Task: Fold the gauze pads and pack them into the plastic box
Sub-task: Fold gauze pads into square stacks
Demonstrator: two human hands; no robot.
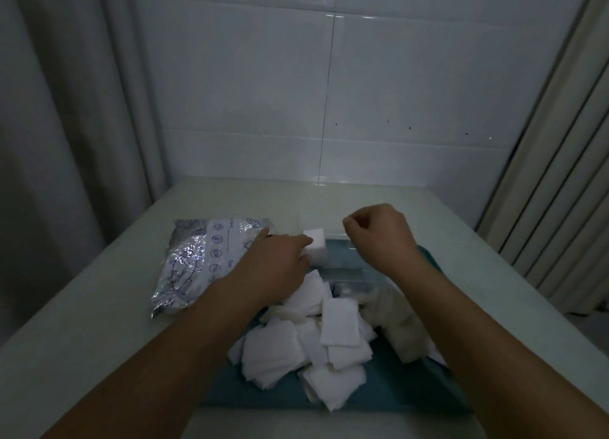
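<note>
A clear plastic box [339,267] stands at the far end of a teal tray [389,389]. A folded white gauze pad [317,245] stands at the box's left end, and my left hand [276,264] holds it with the fingertips at its left side. My right hand [379,232] hovers over the box's right part with the fingers curled into a loose fist, and nothing shows in it. A heap of several loose white gauze pads [316,339] covers the middle of the tray, under my forearms.
A silver foil pouch [197,260] with blue print lies left of the tray. A crumpled off-white cloth [398,320] sits on the tray's right side. The pale table [99,323] meets a tiled wall behind; curtains hang at both sides.
</note>
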